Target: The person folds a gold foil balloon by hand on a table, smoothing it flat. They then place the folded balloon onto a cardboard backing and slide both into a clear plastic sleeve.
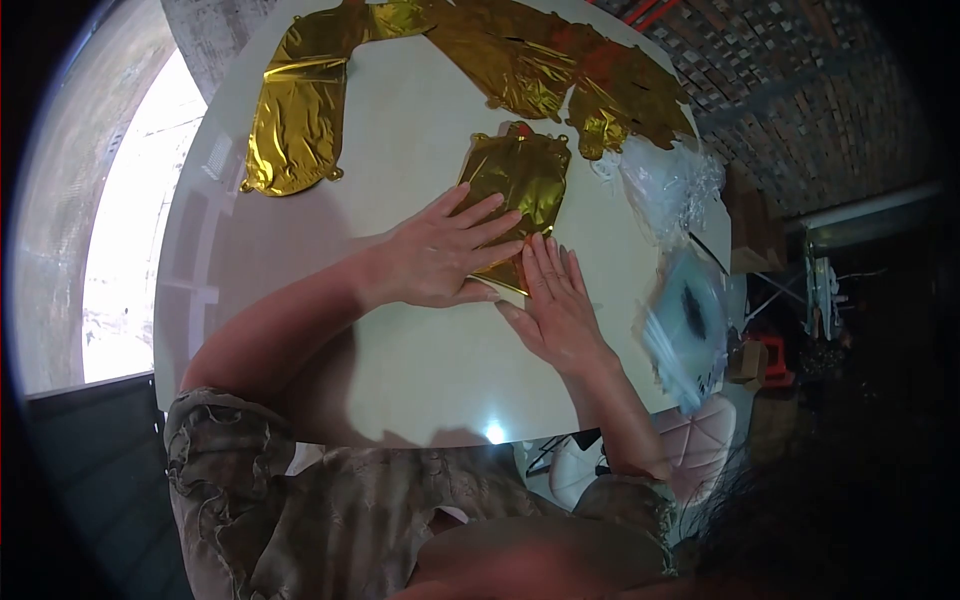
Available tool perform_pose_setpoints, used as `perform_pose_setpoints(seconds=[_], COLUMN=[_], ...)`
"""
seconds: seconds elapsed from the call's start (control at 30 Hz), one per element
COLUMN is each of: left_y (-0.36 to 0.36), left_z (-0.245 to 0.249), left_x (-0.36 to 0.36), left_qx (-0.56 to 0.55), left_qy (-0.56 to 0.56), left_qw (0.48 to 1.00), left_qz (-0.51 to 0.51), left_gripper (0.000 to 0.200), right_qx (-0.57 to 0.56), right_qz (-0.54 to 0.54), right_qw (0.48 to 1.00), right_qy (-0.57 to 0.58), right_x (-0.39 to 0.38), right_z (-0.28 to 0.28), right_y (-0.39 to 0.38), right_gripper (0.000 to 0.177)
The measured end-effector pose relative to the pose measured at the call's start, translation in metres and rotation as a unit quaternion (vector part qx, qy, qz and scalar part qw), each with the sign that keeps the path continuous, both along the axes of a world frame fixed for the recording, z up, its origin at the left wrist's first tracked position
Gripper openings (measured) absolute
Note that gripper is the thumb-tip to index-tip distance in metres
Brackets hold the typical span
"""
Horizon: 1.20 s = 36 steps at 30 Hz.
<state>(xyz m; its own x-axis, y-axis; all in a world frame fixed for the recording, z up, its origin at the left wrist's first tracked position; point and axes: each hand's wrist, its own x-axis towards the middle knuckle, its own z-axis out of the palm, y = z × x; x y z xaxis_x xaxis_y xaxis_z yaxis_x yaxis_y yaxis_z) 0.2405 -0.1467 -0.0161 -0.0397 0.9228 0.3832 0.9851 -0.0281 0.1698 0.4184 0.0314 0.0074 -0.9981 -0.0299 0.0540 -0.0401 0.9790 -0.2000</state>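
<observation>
A gold foil balloon (520, 180), flat and uninflated, lies on the pale table before me. My left hand (437, 250) rests across its near left part, fingers stretched out and slightly spread. Against its near right edge lies my right hand (556, 307), its fingers straight and its fingertips close to those of the left. Both palms face down, and they cover part of the foil's near end. Another flat gold foil balloon (298, 120) is spread at the far left of the table.
More gold foil balloons (520, 55) overlap along the table's far edge. Clear plastic bags (660, 185) lie at the right, with a larger plastic packet (688, 325) nearer me on the table's right edge. Beyond stand a cardboard box (752, 225) and a red stool (775, 362).
</observation>
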Motion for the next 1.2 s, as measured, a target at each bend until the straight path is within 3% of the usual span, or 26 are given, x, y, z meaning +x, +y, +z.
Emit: perform_pose_setpoints(seconds=[0.3,0.37,0.47,0.7,0.77,0.8,0.87,1.0,1.07,1.2], left_y=[0.0,0.0,0.0,0.0,0.004,0.006,0.012,0.026,0.033,0.04], left_z=[0.002,0.005,0.001,0.007,0.01,0.013,0.023,0.034,0.054,0.053], left_x=[-0.001,-0.001,-0.001,-0.004,-0.015,-0.022,-0.039,-0.075,-0.079,-0.079], left_qx=[-0.016,-0.045,-0.009,-0.012,0.146,0.142,0.079,0.006,-0.112,-0.15], left_qy=[-0.002,0.014,-0.012,-0.035,-0.226,-0.22,-0.366,-0.349,-0.5,-0.45], left_qw=[1.0,0.999,1.0,0.999,0.958,0.96,0.872,0.875,0.802,0.824], left_qz=[-0.004,0.0,-0.006,-0.003,0.098,0.099,0.317,0.335,0.307,0.31], left_gripper=[0.064,0.063,0.063,0.063,0.057,0.057,0.049,0.043,0.047,0.049], right_qx=[0.04,0.023,0.031,0.018,0.032,0.028,-0.002,-0.006,-0.004,0.002], right_qz=[-0.022,0.012,0.003,-0.017,-0.026,-0.026,-0.038,-0.04,-0.048,-0.043], right_qw=[0.999,0.998,0.999,1.0,0.999,0.999,0.999,0.998,0.998,0.999], right_qy=[-0.021,0.061,0.012,0.014,0.017,0.022,0.037,0.038,0.039,0.03], right_x=[-0.022,-0.04,-0.053,-0.05,-0.05,-0.049,-0.048,-0.048,-0.049,-0.049], right_z=[0.017,0.019,0.005,-0.012,-0.013,-0.012,-0.013,-0.013,-0.013,-0.012], right_y=[0.01,0.007,0.018,0.024,0.024,0.024,0.023,0.022,0.022,0.022], right_gripper=[0.073,0.077,0.085,0.097,0.102,0.102,0.102,0.101,0.102,0.102])
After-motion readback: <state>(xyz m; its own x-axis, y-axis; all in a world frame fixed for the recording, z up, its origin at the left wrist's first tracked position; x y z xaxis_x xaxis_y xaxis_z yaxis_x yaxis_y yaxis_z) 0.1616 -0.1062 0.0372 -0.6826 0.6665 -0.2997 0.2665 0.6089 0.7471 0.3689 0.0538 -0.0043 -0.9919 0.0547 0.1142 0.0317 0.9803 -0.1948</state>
